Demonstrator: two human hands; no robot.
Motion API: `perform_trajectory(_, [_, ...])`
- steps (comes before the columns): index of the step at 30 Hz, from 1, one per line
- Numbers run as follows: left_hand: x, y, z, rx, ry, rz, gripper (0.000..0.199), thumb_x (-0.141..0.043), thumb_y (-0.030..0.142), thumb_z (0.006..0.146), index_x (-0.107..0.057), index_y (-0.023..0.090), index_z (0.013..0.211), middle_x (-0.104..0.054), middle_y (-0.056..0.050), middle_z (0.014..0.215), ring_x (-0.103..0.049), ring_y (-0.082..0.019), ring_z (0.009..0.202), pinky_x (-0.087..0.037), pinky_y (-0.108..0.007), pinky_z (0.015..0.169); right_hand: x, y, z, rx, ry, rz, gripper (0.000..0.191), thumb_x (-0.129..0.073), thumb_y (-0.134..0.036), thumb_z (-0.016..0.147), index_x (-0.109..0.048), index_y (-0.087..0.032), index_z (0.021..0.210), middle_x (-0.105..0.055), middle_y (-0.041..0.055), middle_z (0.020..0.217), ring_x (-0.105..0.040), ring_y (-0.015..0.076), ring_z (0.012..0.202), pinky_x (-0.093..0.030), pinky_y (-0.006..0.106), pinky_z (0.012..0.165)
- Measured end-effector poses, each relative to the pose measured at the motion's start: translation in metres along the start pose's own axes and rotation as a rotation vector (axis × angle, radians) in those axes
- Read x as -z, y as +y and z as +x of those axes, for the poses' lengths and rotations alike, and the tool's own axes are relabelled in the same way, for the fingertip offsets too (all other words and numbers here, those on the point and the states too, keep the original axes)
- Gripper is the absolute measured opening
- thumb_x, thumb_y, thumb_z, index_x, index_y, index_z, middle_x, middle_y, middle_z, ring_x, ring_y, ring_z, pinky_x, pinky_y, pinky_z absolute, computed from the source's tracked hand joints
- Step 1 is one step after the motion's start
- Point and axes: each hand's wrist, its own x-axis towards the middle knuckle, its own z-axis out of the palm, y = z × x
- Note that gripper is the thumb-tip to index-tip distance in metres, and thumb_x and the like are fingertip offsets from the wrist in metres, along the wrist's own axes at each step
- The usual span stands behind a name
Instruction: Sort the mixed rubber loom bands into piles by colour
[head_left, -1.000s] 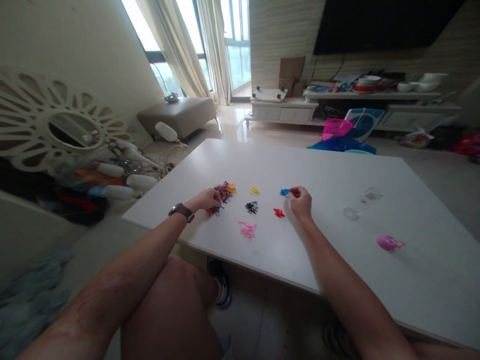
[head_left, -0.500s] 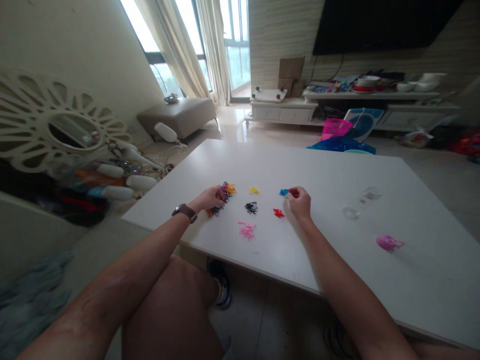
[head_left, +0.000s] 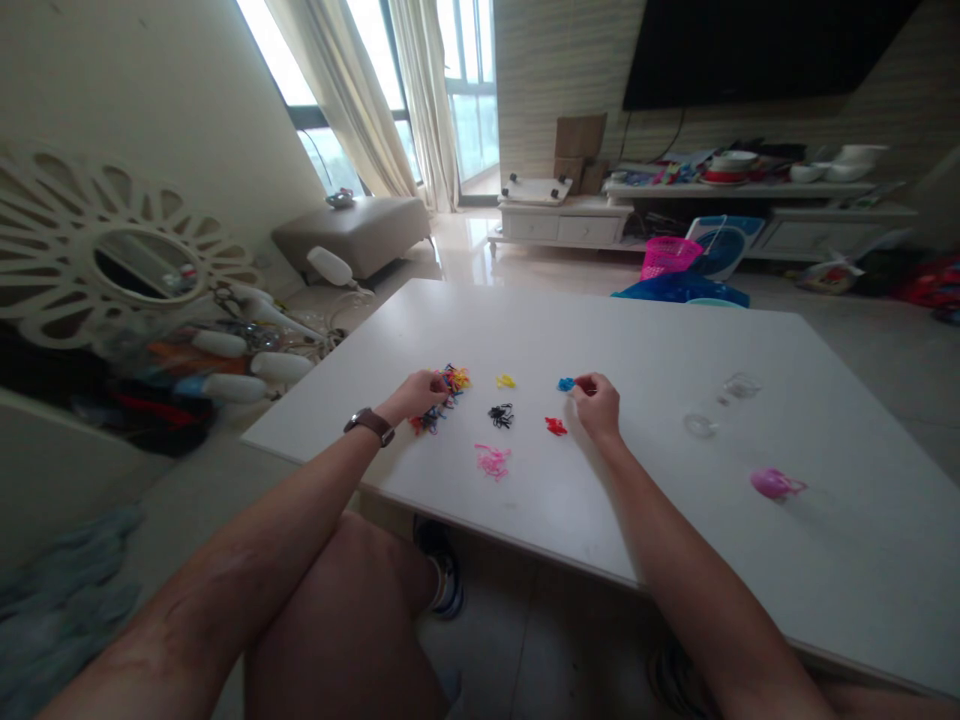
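My left hand (head_left: pixel 420 396) is over a heap of mixed-colour small rubber bands (head_left: pixel 456 380), its fingers bent together. What its fingertips pinch, if anything, is hidden. Thumb and forefinger of my right hand (head_left: pixel 598 404) are pinched at the edge of a little blue pile of rubber bands (head_left: pixel 565 384), seemingly on a blue band. Between the hands lie separate piles: yellow bands (head_left: pixel 506 381), black bands (head_left: pixel 501 415), pink bands (head_left: pixel 493 462) and red bands (head_left: pixel 556 427).
The white table (head_left: pixel 525 330) carries a clear plastic container (head_left: pixel 741 386), a clear round piece (head_left: pixel 700 427) and a pink-purple object (head_left: pixel 776 484) at the right. Beyond its far edge stands a pink basket (head_left: pixel 667 257). A round mirror (head_left: pixel 146 262) and lamp parts (head_left: pixel 281 366) are at the left.
My left hand's fingers have shifted slightly up and back over the mixed heap, showing more of its lower bands. The right hand stays at the blue pile.
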Motion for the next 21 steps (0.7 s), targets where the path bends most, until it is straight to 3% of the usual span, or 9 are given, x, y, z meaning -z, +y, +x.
perform_trajectory(8, [-0.01,0.002,0.004,-0.072,0.014,-0.02,0.02,-0.067,0.023,0.062,-0.072,0.015,0.079,-0.065,-0.001,0.066,-0.056,-0.014,0.062,-0.039,-0.024,0.057,0.001,0.0,0.0,-0.007,-0.004,-0.002,0.011,-0.055,-0.023,0.073,-0.065,-0.019,0.076,-0.066,0.0045,0.077,-0.061,0.0191,0.072,-0.049,0.033,0.073])
perform_trajectory(13, [-0.015,0.0,0.004,-0.091,-0.059,0.069,0.032,-0.059,0.018,0.064,-0.077,0.014,0.091,-0.067,-0.002,0.07,-0.058,-0.016,0.065,-0.044,-0.026,0.061,0.0,0.0,0.0,0.008,-0.006,-0.004,0.011,-0.054,-0.023,0.071,-0.064,-0.019,0.074,-0.065,0.0044,0.077,-0.059,0.0187,0.071,-0.048,0.034,0.073])
perform_trajectory(21, [-0.015,0.001,0.006,-0.035,-0.089,0.102,0.019,-0.061,0.018,0.066,-0.077,0.015,0.077,-0.072,-0.005,0.074,-0.063,-0.02,0.071,-0.047,-0.027,0.064,-0.001,0.003,-0.001,0.023,-0.022,0.01,0.011,-0.054,-0.022,0.071,-0.064,-0.02,0.074,-0.064,0.0032,0.077,-0.06,0.0188,0.071,-0.048,0.034,0.073])
